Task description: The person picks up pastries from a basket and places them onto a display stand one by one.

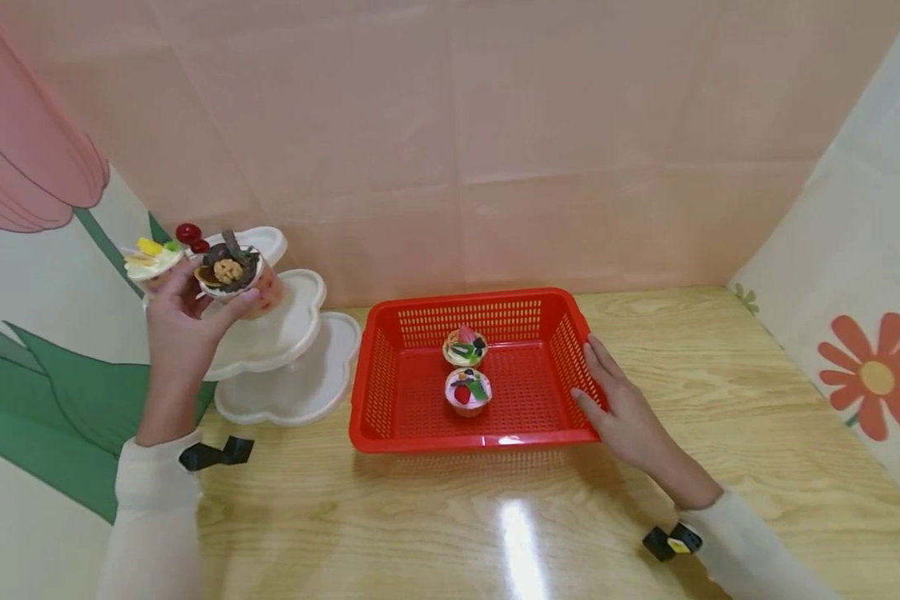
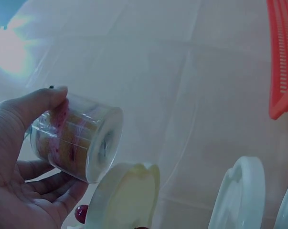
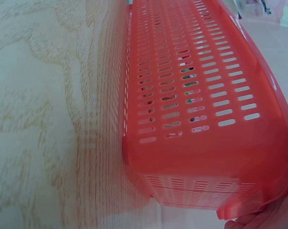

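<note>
At far left, a clear cup with cream and yellow topping sits beside the left hand. That hand clasps a clear cylindrical dessert cup with dark, walnut-centred topping between thumb and fingers, its base projecting beyond them, above a white scalloped tiered stand. Rightward, a red perforated plastic basket holds two fruit-topped cupcakes; the right hand grips its right rim.

There's 1 red bskt, 2 cupcakes, 2 dessert cups, 3 wht tiers, 2 cherries & 2 hands.
</note>
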Demonstrator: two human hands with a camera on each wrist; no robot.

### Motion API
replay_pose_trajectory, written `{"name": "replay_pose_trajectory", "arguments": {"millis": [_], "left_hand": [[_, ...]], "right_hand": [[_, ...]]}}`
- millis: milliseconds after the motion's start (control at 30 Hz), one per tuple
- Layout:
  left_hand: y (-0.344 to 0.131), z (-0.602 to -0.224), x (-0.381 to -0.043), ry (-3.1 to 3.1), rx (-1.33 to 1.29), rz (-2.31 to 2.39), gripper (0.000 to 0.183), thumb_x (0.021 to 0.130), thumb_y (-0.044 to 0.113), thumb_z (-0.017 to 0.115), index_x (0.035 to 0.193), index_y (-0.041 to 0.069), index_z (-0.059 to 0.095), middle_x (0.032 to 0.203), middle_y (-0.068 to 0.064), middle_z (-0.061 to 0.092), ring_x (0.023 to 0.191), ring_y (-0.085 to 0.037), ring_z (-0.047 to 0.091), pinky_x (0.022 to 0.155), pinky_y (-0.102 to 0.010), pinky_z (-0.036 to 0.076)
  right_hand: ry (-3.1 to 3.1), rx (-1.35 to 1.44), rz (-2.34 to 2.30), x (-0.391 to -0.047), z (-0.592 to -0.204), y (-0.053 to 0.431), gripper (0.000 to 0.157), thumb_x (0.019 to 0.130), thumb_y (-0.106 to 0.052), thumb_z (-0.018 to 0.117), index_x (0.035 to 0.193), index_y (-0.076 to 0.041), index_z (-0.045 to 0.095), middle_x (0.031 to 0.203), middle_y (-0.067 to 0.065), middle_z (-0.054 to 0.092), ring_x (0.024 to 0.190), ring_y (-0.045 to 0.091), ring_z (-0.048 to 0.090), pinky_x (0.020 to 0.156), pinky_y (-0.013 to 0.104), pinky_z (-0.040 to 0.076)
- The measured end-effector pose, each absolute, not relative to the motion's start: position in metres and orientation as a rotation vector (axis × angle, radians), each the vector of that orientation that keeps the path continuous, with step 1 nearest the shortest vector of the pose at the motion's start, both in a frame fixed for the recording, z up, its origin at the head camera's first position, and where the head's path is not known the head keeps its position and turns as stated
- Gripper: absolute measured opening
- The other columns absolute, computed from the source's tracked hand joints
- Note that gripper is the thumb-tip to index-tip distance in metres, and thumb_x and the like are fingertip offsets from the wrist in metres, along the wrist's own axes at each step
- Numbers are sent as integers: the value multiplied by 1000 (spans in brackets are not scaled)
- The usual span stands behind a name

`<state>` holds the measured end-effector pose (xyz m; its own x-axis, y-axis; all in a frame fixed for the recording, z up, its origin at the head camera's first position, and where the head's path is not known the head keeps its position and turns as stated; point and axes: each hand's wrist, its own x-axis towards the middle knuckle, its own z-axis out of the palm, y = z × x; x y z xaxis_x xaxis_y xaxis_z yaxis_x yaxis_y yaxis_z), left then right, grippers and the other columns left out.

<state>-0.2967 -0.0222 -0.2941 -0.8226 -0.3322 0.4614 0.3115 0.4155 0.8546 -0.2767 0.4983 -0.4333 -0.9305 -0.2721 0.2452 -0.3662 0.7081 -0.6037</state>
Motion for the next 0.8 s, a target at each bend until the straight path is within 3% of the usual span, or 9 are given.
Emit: {"name": "replay_pose_trajectory", "arguments": {"millis": [300, 533, 800], "left_hand": [[-44, -287, -303, -2051, 148, -1578, 55, 83, 17, 85, 134, 14, 66, 119, 1, 64, 101, -13, 56, 82, -8, 50], [-50, -283, -309, -1865, 136, -1782, 66, 81, 7, 85, 141, 9, 58, 128, -6, 62, 110, -14, 58, 90, -11, 49], [-50, -285, -317, -1873, 177, -1746, 66, 80, 13, 87, 140, 9, 60, 130, -8, 62, 110, -16, 59, 92, -13, 49]], "right_hand": [[-2772, 525, 1035, -277, -434, 498, 73, 102, -19, 60, 159, 0, 19, 169, 16, 10, 149, 47, 23, 103, 66, 39], [-2792, 505, 1053, -278, -432, 498, 74, 103, -20, 60, 160, -2, 17, 169, 14, 9, 149, 46, 22, 102, 65, 41], [-2795, 500, 1056, -277, -432, 498, 74, 102, -19, 60, 160, -1, 17, 170, 14, 8, 150, 45, 21, 103, 65, 40]]}}
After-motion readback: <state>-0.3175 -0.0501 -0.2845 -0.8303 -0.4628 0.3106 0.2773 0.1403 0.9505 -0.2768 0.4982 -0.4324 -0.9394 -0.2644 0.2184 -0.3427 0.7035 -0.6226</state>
